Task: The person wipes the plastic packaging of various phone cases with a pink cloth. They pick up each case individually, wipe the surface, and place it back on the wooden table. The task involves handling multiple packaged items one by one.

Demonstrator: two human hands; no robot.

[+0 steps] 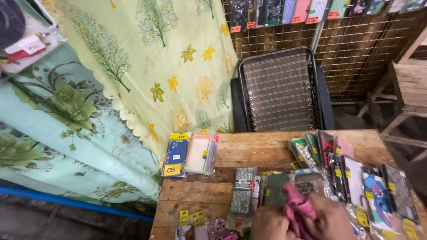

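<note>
Both my hands are at the bottom edge of the head view, over a wooden table (249, 155). My left hand (269, 224) and my right hand (329, 220) are closed together on a crumpled pink cloth (297, 205). Just beyond the cloth lies a dark green phone case (275, 189) in a clear sleeve. A grey patterned case (243, 190) lies to its left. Other packaged phone cases spread out around my hands.
A row of packaged cases (356, 173) overlaps along the table's right side. A blue case (175, 156) and a white case (199, 154) lie at the far left corner. Beyond the table stand a folding chair (278, 91), a wire grid with hanging cases, and floral cloths (147, 58).
</note>
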